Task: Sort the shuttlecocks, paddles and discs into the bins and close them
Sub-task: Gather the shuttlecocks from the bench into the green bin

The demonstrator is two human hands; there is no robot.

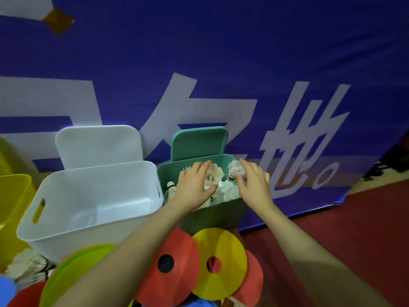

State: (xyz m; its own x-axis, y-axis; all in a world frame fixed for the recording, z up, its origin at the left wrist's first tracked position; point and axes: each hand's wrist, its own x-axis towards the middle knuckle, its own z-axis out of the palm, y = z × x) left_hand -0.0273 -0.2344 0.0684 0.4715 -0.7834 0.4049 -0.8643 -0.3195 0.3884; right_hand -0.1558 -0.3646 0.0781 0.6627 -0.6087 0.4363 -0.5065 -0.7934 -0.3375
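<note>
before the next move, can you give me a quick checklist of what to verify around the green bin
1. Shuttlecocks inside the green bin: ok, several lie in it.
2. Left hand free: ok, fingers straight, resting on the pile.
3. Right hand free: ok, fingers spread over the bin, no grip on anything.
4. Green lid ready: not ok, it stands behind the bin against the banner.
5. White bin filled: not ok, nothing shows inside.
6. Discs sorted: not ok, they lie outside the bins, in front.
7. Loose shuttlecocks collected: not ok, a cluster remains near the white bin.
</note>
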